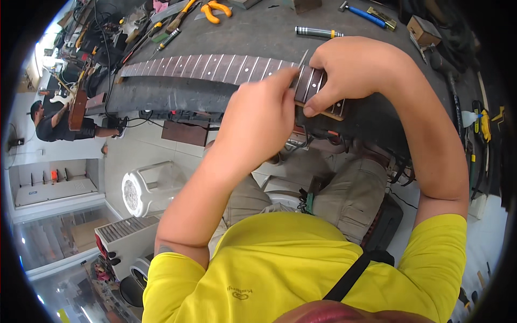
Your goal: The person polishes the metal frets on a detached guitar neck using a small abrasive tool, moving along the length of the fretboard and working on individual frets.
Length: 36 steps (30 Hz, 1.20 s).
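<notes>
The left hand (pixel 257 116) pinches a thin silver metal blade (pixel 303 58) over the long dark wooden guitar neck (pixel 215 67), at twelve o'clock on the grey bench (pixel 280 40). The right hand (pixel 353 70) clamps the neck's near end, at one o'clock.

Orange-handled pliers (pixel 214 9), a blue-handled hammer (pixel 364 14) and a small cardboard box (pixel 423 30) on the desk (pixel 269 37); white fan (pixel 148 188) below.
</notes>
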Each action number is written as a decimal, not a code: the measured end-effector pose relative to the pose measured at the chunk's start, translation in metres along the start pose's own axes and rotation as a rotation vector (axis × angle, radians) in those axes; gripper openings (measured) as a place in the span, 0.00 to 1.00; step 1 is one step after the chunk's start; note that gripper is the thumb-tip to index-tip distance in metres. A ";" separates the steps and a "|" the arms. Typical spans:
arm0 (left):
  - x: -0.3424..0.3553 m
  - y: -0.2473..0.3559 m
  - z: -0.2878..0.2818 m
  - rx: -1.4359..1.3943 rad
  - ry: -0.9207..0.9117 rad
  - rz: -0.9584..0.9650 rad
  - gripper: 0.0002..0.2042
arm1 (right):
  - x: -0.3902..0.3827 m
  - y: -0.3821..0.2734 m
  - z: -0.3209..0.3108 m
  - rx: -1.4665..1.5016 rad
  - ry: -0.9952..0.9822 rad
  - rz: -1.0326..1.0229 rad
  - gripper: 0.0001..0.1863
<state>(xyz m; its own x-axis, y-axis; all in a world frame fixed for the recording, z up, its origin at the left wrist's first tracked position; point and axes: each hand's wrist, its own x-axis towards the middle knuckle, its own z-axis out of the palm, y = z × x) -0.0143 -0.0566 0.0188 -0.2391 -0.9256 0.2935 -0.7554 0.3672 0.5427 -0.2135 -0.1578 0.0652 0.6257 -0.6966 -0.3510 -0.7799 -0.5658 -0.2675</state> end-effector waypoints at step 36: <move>-0.023 -0.008 -0.007 -0.056 -0.038 -0.041 0.20 | 0.001 0.000 0.000 -0.003 -0.002 -0.018 0.41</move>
<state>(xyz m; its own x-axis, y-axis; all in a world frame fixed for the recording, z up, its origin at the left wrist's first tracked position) 0.0015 -0.0381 0.0130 -0.2327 -0.9423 0.2407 -0.7298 0.3328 0.5972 -0.2124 -0.1585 0.0651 0.6393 -0.6859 -0.3477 -0.7688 -0.5791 -0.2712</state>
